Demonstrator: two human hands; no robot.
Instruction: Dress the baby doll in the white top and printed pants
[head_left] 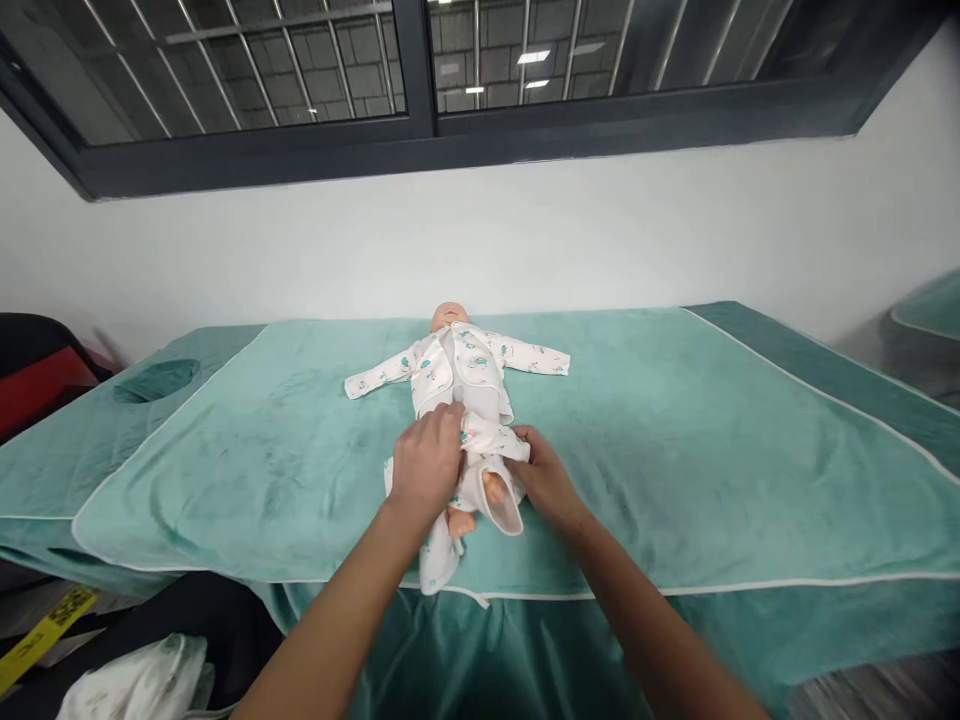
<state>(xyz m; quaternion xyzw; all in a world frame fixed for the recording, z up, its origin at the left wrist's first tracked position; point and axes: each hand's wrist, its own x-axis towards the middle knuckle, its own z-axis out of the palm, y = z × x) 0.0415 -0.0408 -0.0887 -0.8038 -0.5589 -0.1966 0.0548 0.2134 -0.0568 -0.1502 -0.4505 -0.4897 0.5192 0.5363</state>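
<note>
A baby doll [450,316] lies on its back, head toward the wall. Its white printed jacket [472,358] hangs open at the front over a pale middle, sleeves spread to both sides. White printed baby pants [486,436] are bunched around the doll's legs. My left hand [429,458] is closed on the pants' fabric at the doll's left-of-view hip. On the other side my right hand [549,482] pinches the pants beside a leg opening, where one doll foot [493,488] shows inside. The other foot [460,522] sticks out below, beside a loose pant leg [439,560].
A green velvety cover [660,450] with white piping spreads over the bed, with a hole [157,380] at left. A white wall [480,240] and a barred window [420,135] stand behind. Printed cloth [139,685] lies on a black seat at lower left.
</note>
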